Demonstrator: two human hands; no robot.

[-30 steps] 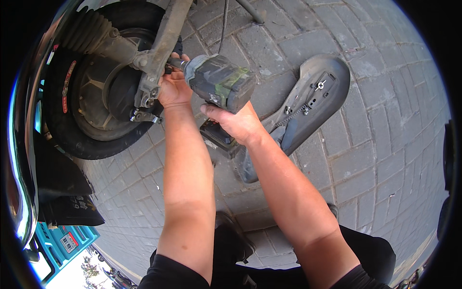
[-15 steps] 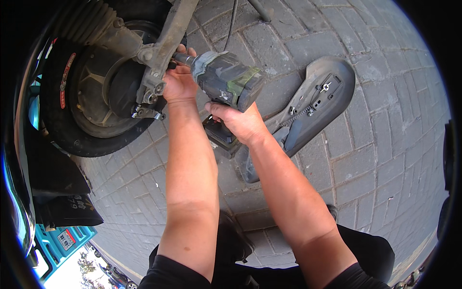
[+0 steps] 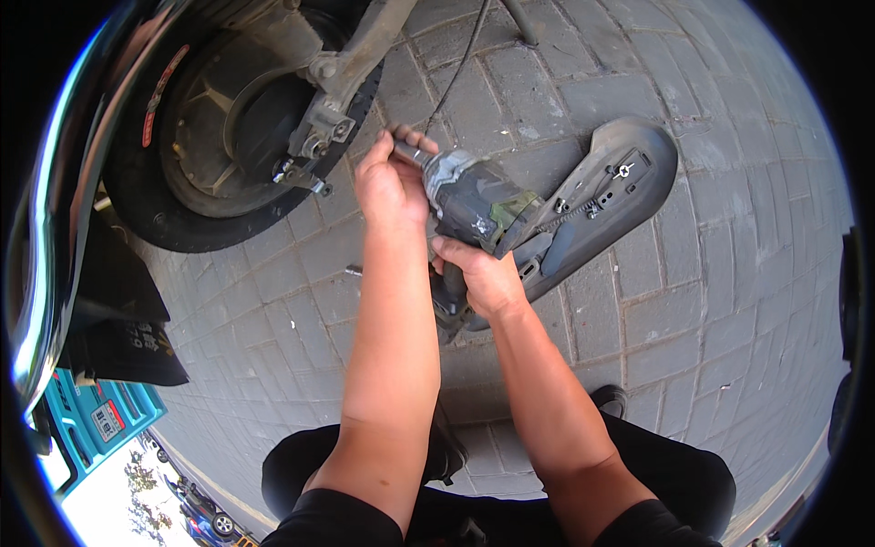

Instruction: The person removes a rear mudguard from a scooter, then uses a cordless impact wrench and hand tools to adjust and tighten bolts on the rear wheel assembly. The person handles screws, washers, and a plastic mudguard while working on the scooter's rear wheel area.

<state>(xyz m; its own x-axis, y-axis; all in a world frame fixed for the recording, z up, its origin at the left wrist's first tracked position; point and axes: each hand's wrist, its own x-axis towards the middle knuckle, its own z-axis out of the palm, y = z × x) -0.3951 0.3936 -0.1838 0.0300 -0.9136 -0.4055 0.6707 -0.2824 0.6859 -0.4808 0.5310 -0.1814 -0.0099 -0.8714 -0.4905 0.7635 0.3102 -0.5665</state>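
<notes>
Your impact wrench (image 3: pixel 478 196) is partly hidden where your right hand (image 3: pixel 492 281) wraps its grip; your left hand (image 3: pixel 394 190) curls around its nose.

Close, downward head-worn view (wide fisheye)

The right hand (image 3: pixel 490 281) grips the handle of a camouflage-patterned impact wrench (image 3: pixel 478 201). At the wrench's nose, the left hand (image 3: pixel 394 187) has its fingers about the socket (image 3: pixel 412 153). Up and left of the wrench stands a black-tyred wheel (image 3: pixel 260 137); right of the wrench, a grey plastic cover (image 3: pixel 638 190) lies on the paving (image 3: pixel 638 337).
</notes>
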